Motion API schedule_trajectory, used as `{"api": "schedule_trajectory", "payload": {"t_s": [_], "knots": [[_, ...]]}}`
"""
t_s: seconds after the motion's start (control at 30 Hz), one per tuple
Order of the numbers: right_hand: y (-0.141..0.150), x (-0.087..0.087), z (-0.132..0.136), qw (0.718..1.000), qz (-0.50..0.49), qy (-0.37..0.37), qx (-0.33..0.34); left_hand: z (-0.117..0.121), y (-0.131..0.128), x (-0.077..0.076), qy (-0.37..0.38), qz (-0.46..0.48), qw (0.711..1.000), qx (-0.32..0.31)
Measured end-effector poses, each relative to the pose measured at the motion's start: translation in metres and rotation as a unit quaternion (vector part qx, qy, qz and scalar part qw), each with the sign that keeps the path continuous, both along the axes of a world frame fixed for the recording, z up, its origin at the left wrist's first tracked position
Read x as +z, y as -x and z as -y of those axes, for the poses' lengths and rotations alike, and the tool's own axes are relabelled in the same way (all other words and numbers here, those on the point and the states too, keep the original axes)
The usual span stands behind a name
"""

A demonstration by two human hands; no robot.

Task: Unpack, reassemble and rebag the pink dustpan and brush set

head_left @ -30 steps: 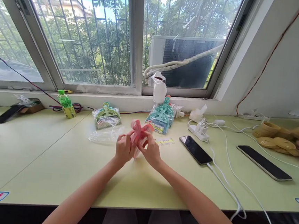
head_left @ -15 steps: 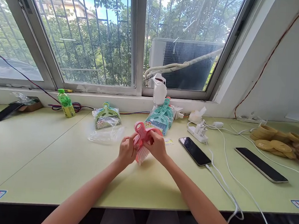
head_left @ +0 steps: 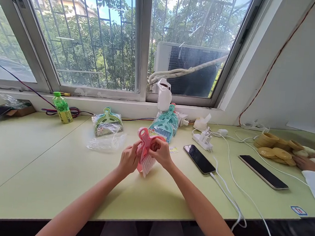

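1. Both left hand (head_left: pixel 129 159) and right hand (head_left: pixel 161 153) have fingers curled closed, pinching the pink brush set (head_left: pixel 145 146) above the table (head_left: pixel 66 183).
2. Clear plastic bags wrap the green set (head_left: pixel 107 123) and teal sets (head_left: pixel 164 124).
3. The green bottle (head_left: pixel 62 108) holds unclear contents.

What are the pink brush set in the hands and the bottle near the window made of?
The pink brush set looks like smooth, slightly glossy molded plastic, judging by its even color and rounded handle loop; its pale bristles are probably synthetic. The green bottle seems to be thin, shiny, see-through plastic, with a yellow-green label that could be film or paper.
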State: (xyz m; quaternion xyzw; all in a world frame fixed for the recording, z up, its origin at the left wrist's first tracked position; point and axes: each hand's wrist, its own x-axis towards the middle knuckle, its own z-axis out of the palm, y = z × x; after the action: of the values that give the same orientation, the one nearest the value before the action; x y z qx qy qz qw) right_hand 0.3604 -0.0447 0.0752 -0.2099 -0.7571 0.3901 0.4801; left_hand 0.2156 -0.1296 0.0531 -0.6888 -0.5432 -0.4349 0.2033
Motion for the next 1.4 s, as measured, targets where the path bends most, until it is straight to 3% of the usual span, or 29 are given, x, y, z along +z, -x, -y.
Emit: {"api": "schedule_trajectory", "payload": {"t_s": [0.3,0.37,0.53,0.73,0.8,0.9,1.03,1.13,1.27,1.33,1.4], "knots": [[0.003,0.002,0.009,0.988,0.097,-0.082,-0.086,-0.002,0.008,-0.003,0.018,0.003,1.0,0.019],[0.0,0.003,0.005,0.992,0.088,-0.063,-0.069,-0.003,0.007,-0.003,0.026,0.005,1.0,0.006],[-0.007,0.003,-0.006,0.995,0.047,0.059,0.068,-0.006,0.006,-0.002,0.041,0.018,0.999,-0.006],[-0.006,0.002,-0.008,0.995,0.025,0.072,0.071,-0.01,0.006,-0.005,0.069,0.057,0.996,-0.003],[-0.003,0.002,-0.005,0.997,0.045,0.049,0.042,-0.009,0.003,-0.007,0.069,0.078,0.995,-0.001],[0.001,0.002,0.007,0.991,0.1,-0.042,-0.072,-0.006,0.001,-0.008,0.037,0.073,0.997,0.013],[0.003,0.005,0.02,0.941,0.213,-0.154,-0.211,0.001,-0.001,-0.005,-0.02,0.011,0.999,0.024],[0.002,0.011,0.02,0.925,0.253,-0.166,-0.229,0.003,-0.007,-0.003,-0.001,0.031,0.999,0.03],[-0.001,0.022,0.008,0.938,0.247,-0.167,-0.176,-0.001,-0.013,-0.006,0.08,0.114,0.99,0.01],[-0.011,0.03,0.001,0.953,0.237,-0.156,-0.102,-0.006,-0.003,-0.004,0.099,0.177,0.979,0.005],[-0.03,0.04,-0.009,0.968,0.227,-0.11,0.015,-0.01,0.022,0.003,0.065,0.277,0.957,0.062]]}}
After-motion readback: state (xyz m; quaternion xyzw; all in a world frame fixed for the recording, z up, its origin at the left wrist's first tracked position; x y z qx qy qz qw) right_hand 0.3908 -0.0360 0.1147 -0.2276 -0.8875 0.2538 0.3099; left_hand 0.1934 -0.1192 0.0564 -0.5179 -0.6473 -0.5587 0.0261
